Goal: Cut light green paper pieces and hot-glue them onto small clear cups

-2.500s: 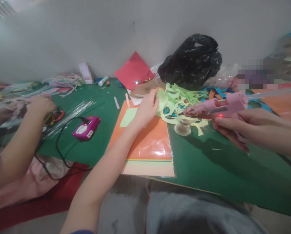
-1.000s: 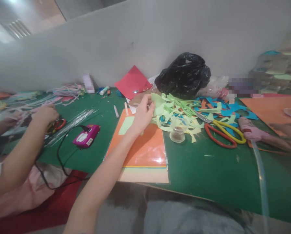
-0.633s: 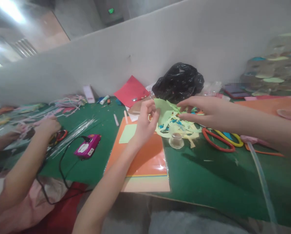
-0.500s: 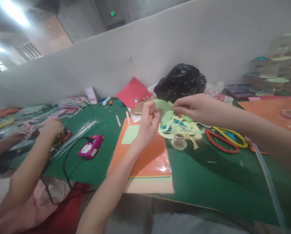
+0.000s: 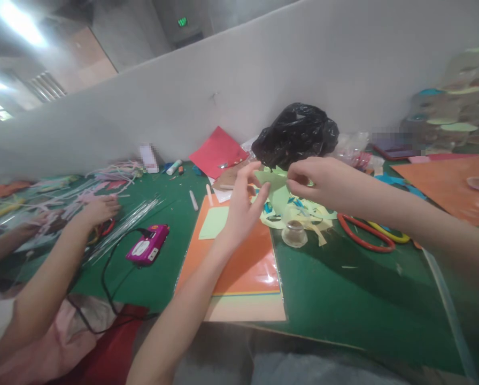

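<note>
Both of my hands hold one light green paper piece [image 5: 275, 182] above the green table [image 5: 344, 289]. My left hand [image 5: 242, 206] pinches its left edge with thumb and fingertips. My right hand [image 5: 319, 182] pinches its right edge. Under them lies a heap of green and yellow paper scraps [image 5: 299, 211] and a small glass jar [image 5: 294, 233]. A packet of orange paper sheets [image 5: 239, 262] lies below my left wrist, with a green cut-out [image 5: 214, 222] on it.
Red and yellow scissors [image 5: 368, 235] lie right of the jar. A black plastic bag [image 5: 295, 133] and red paper [image 5: 219, 152] stand by the wall. A magenta glue gun [image 5: 148, 245] with black cord lies left. Another person's arm [image 5: 51, 289] reaches to wires at far left.
My right hand set down the pink glue gun at the right and came over to the green paper piece. My left hand lifted that piece off the scrap heap.
</note>
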Demonstrator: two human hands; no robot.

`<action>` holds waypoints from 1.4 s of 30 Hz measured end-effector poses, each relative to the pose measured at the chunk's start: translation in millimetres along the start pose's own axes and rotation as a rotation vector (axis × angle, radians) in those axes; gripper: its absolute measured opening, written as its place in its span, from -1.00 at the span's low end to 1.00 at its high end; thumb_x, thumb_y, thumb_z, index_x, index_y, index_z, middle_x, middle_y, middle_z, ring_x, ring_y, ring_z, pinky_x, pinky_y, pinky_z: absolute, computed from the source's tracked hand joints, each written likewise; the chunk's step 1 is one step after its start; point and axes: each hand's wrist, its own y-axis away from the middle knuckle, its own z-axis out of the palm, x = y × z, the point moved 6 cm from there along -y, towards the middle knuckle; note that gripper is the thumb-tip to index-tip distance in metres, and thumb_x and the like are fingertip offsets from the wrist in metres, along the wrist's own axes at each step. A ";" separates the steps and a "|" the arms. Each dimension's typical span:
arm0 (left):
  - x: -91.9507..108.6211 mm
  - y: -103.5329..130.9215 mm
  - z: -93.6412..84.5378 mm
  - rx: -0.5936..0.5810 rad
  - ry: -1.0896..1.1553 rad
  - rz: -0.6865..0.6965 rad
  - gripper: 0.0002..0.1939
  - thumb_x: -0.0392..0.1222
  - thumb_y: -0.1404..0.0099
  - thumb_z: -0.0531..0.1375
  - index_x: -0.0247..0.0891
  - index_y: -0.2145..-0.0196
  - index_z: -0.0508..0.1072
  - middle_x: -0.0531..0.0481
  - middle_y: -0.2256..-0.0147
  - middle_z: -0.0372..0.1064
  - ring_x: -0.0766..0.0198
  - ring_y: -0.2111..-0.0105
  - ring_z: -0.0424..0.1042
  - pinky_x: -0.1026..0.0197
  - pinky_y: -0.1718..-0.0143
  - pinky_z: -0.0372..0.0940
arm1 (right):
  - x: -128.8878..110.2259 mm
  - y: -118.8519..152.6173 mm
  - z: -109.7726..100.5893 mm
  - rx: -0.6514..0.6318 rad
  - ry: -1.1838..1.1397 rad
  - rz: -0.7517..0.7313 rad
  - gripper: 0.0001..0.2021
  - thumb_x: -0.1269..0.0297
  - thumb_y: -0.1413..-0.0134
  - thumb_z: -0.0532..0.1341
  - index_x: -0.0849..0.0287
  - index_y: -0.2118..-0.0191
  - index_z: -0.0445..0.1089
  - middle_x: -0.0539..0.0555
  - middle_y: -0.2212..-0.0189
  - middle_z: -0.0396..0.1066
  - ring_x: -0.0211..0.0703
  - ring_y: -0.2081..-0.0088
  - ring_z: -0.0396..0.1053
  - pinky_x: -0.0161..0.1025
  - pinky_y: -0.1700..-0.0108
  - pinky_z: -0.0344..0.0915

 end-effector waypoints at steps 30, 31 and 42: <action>2.8 4.4 12.5 -0.234 0.360 -0.388 -0.85 -0.07 -0.42 0.15 -0.07 0.16 0.22 0.11 0.30 0.39 0.38 0.39 0.46 0.22 0.30 0.39 | 4.0 6.6 3.5 -0.019 -0.268 0.136 -0.40 -0.28 -0.12 0.17 0.18 0.56 0.06 -0.07 0.62 0.00 -0.35 0.53 -0.07 -0.28 0.49 -0.09; 0.4 4.6 13.0 -0.259 0.374 -0.399 -0.85 -0.12 -0.41 0.16 -0.07 0.12 0.23 0.08 0.23 0.41 0.36 0.33 0.48 0.21 0.25 0.41 | 3.7 7.0 3.5 -0.030 -0.287 0.136 -0.37 -0.35 -0.11 0.14 0.18 0.55 0.08 -0.06 0.62 0.02 -0.35 0.53 -0.06 -0.28 0.49 -0.09; -2.3 0.6 2.0 -0.259 0.361 -0.331 -0.74 -0.19 -0.33 0.24 -0.06 0.03 0.38 -0.02 -0.06 0.40 0.21 -0.09 0.41 0.17 -0.02 0.40 | 21.2 23.6 0.0 -0.074 -0.231 0.201 -0.50 -0.17 -0.24 0.09 0.17 0.48 0.07 -0.05 0.56 0.12 -0.34 0.52 0.02 -0.28 0.47 -0.07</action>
